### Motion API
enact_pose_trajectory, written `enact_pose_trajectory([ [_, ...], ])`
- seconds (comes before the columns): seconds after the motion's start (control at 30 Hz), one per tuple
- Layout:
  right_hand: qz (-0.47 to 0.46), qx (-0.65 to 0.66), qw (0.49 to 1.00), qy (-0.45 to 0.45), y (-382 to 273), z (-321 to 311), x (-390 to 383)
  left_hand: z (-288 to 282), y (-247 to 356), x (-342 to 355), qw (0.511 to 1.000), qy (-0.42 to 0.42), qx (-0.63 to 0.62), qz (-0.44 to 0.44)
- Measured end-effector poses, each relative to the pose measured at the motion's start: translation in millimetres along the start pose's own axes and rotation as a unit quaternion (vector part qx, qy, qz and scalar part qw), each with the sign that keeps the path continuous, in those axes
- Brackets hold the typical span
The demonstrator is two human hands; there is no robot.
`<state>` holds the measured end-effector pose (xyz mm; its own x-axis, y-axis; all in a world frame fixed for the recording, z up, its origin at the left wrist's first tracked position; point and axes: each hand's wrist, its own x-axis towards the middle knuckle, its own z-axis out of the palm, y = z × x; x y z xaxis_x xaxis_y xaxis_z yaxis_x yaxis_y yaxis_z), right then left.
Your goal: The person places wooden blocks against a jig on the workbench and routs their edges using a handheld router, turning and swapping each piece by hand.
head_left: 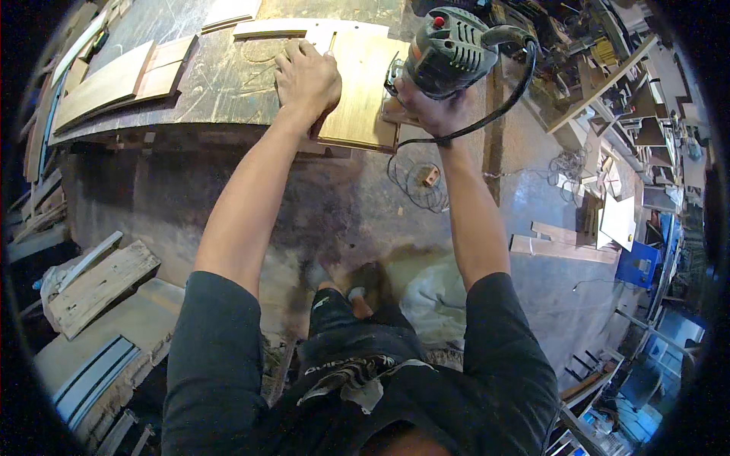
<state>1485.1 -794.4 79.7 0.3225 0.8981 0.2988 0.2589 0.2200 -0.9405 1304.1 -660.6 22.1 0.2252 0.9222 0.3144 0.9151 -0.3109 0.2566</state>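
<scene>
A pale wooden board (361, 91) lies across the front edge of the workbench (228, 83), brightly lit. My left hand (308, 80) presses on its left side, fingers bent over the board's edge; the fingertips are partly hidden. At the board's right edge, my right hand (433, 106) is wrapped around a dark corded router (449, 53) with a red button. The router's small metal base (394, 76) sits against that edge; its bit cannot be made out. From its top, a thick black cord (525, 83) loops down past my right wrist.
Flat wooden panels (106, 83) lie at the bench's left. Thin cable (418, 182) coils on the floor below the board, around a small wooden block (431, 176). Planks (566, 247) and offcuts clutter the right floor. A weathered board (103, 289) leans at lower left.
</scene>
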Motion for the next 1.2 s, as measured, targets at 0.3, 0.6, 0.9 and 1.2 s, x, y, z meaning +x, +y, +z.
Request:
enact_pose_trajectory([
  [0.3, -0.058, 0.008, 0.998, 0.03, 7, 3, 4, 0, -1, -10, 1.0, 0.001, 0.007, -0.002],
  [0.6, -0.04, 0.043, 0.998, 0.035, 9, 6, 12, -5, 3, -17, 1.0, -0.009, 0.004, -0.022],
  [0.9, -0.034, 0.04, 0.997, 0.065, 28, 3, 28, 3, 7, -20, 0.999, 0.019, 0.003, -0.028],
  [1.2, -0.152, -0.039, 0.983, 0.09, 49, -1, 40, -2, 7, -28, 0.999, -0.018, -0.021, -0.037],
])
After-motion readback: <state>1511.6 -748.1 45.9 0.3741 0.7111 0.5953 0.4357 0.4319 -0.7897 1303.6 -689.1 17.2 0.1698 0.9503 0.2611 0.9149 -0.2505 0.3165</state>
